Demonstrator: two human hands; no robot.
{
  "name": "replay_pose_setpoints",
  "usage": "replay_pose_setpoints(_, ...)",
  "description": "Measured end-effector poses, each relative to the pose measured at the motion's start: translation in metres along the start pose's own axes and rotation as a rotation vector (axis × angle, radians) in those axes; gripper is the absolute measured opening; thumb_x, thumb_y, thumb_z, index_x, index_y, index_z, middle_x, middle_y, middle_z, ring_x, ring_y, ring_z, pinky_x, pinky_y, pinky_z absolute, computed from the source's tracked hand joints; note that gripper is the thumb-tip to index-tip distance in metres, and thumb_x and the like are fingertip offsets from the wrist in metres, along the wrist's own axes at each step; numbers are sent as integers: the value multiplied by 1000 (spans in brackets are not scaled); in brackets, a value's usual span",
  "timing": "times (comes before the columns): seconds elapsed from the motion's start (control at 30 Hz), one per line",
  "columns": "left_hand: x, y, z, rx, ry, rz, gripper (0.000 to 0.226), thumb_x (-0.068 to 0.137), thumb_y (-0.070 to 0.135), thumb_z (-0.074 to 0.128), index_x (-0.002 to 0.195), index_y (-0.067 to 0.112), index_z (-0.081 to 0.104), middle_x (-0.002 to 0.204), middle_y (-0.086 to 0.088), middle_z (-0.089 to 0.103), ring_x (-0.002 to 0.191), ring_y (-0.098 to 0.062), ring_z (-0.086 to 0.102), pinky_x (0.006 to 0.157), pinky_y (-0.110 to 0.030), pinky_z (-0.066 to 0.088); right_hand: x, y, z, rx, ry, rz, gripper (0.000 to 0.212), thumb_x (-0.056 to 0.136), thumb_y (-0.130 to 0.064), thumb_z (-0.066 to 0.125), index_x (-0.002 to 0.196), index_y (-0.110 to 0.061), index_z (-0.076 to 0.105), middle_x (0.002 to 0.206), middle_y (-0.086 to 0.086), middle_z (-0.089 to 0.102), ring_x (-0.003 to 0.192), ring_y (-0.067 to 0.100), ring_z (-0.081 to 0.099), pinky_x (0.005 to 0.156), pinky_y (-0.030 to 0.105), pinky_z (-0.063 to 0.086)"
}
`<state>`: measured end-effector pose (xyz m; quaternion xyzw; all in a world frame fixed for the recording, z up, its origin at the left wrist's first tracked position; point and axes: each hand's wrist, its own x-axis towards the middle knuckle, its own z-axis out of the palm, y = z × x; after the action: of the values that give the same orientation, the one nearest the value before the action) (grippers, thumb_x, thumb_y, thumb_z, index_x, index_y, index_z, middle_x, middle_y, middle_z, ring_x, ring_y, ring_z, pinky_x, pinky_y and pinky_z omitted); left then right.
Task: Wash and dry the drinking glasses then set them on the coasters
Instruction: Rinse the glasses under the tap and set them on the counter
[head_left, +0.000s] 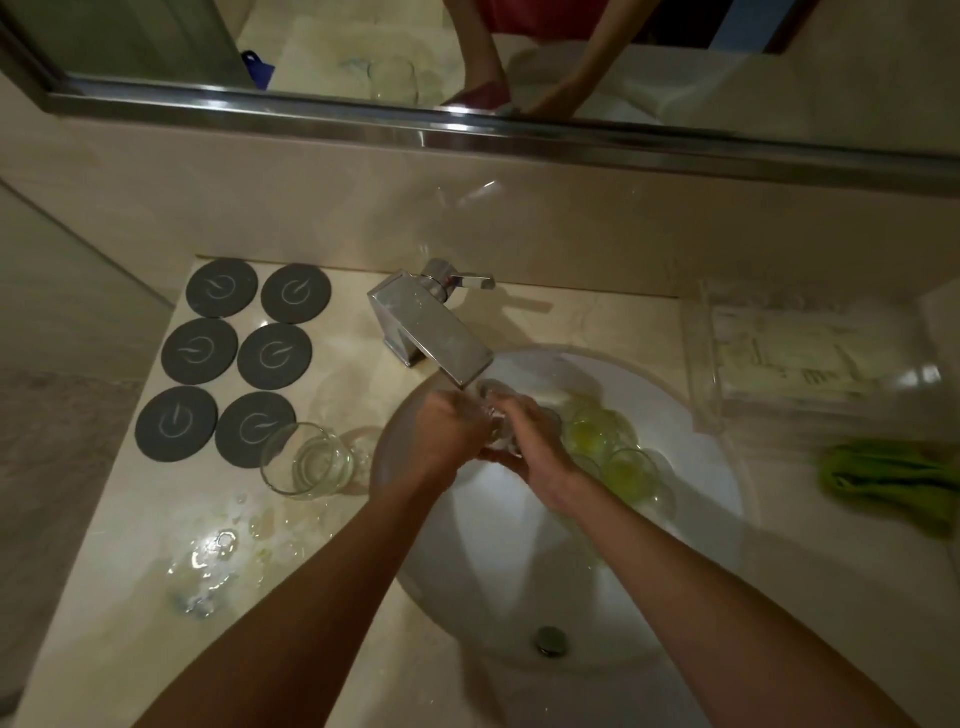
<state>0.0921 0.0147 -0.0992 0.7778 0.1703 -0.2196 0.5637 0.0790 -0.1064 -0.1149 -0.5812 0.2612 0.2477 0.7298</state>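
from the head view, the washing step looks to be in hand: both hands meet under the spout of the chrome faucet (431, 332) over the white sink (691, 545), with a clear glass (493, 415) between them. the left hand (447, 428) curls round the glass from its side, and the right hand (535, 441) wraps it from the other, so the glass is clamped between the two; how the fingertips lie inside or on the rim is too blurred to tell. more glasses (608, 441), tinted yellow-green, lie in the basin just beside the right hand and seem unwashed. one clear glass on the counter (309, 462) stands at the sink's left edge, touching or just beside the nearest of six dark coasters (234, 358), all of them bare. puddles of water (213, 551) lie on the counter near it. a green cloth (898, 480) rests on the right of the counter, well apart from the hands. by my reading the task is early: no glass is dried or set down. the next move calls for finishing the rinse, keeping a firm hold on wet glass, then reaching right for the cloth.
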Motion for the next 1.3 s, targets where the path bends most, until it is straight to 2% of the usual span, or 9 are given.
replay_pose_setpoints(0.17, -8, 18, 4, -335, -28, -92, 30, 80, -17, 66, 106, -2, 66, 99, -23, 72, 81, -31, 75, 70, -44, 63, 2, 14, 14, -87, 179, -215, 49, 75, -37, 64, 123, -26, 63, 108, 3, 74, 98, 19, 72, 81, 38, 62)
replay_pose_setpoints(0.3, 12, 20, -8, 211, 19, -130, 27, 89, -5, 60, 112, 5, 51, 102, -15, 64, 62, -26, 69, 52, -26, 56, 3, 5, 1, -283, 94, -213, 47, 75, -38, 60, 119, -21, 64, 109, 2, 70, 101, 18, 69, 82, 33, 61)
replay_pose_setpoints(0.5, 26, 11, -7, 693, 85, 89, 27, 92, 19, 59, 116, 5, 62, 110, -15, 64, 101, -35, 63, 83, -38, 50, -3, -8, -8, -270, -101, -8, 14, 99, -27, 56, 106, -21, 67, 116, 11, 69, 97, 31, 73, 84, 43, 62)
replay_pose_setpoints(0.63, 25, 5, -6, 588, 27, -13, 9, 89, 12, 68, 94, 7, 61, 77, -1, 57, 62, -12, 66, 48, -15, 46, -5, -16, -12, -388, -159, 57, 24, 96, -35, 56, 105, -17, 68, 103, 9, 75, 85, 35, 75, 87, 45, 61)
replay_pose_setpoints(0.7, 27, -7, -3, 414, 30, -116, 16, 84, 12, 74, 77, 17, 60, 67, -1, 63, 46, -7, 63, 42, -23, 51, -3, -10, -9, -378, -106, 40, 32, 93, -40, 61, 112, -14, 63, 100, 11, 75, 78, 32, 75, 86, 48, 61)
replay_pose_setpoints(0.77, 26, -13, 0, 228, 45, -165, 6, 74, 16, 72, 75, 20, 69, 69, -5, 70, 53, -17, 66, 48, -37, 54, -2, 0, -1, -306, 18, -46, 35, 91, -32, 66, 118, -11, 57, 102, 12, 70, 81, 28, 74, 82, 47, 62)
replay_pose_setpoints(0.97, 10, -3, 11, -197, -73, -392, 15, 95, 6, 58, 81, 11, 58, 72, -6, 56, 58, -12, 49, 52, -25, 37, -6, 9, 15, -189, 208, -183, 29, 92, -27, 65, 116, -22, 49, 98, -5, 61, 92, 20, 67, 87, 47, 59)
replay_pose_setpoints(1.13, 13, -1, -6, -44, -143, -222, 24, 95, 2, 59, 119, 6, 61, 102, -15, 69, 82, -26, 73, 58, -28, 58, -1, 5, 5, -95, 58, -21, 31, 94, -15, 61, 123, -15, 49, 114, 13, 63, 99, 25, 70, 87, 42, 61)
replay_pose_setpoints(1.3, 10, 0, -6, 169, -108, -121, 33, 90, -8, 55, 118, 9, 58, 102, -17, 68, 78, -27, 74, 66, -40, 63, 2, -5, 13, -261, 109, 33, 34, 86, 4, 66, 113, -15, 61, 97, 6, 68, 84, 20, 69, 79, 41, 63)
